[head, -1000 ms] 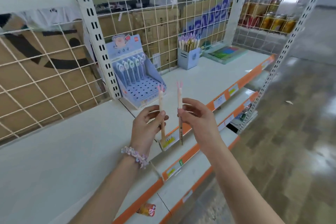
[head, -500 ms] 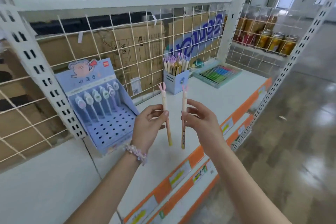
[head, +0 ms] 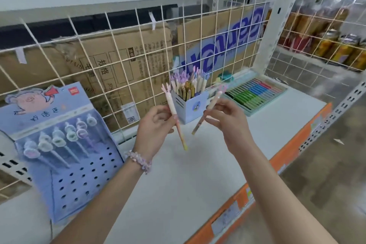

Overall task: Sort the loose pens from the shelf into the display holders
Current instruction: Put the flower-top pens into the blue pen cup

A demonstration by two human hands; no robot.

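Pinching one pen (head: 174,114) in the left hand (head: 153,127) and another (head: 206,114) in the right hand (head: 229,123), just before the box (head: 193,105) (already crowded), I'd lower each tip-first into a gap.

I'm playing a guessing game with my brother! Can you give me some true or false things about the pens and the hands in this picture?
1. Each hand holds one pen. True: the left hand pinches a pen, the right hand another pen.
2. The blue cup is empty. False: it is full of pens.
3. The bracelet is on the right wrist. False: it is on the left wrist.
4. The peg stand holds a row of pens. True.
5. The marker tray lies left of the cup. False: it lies to the right.
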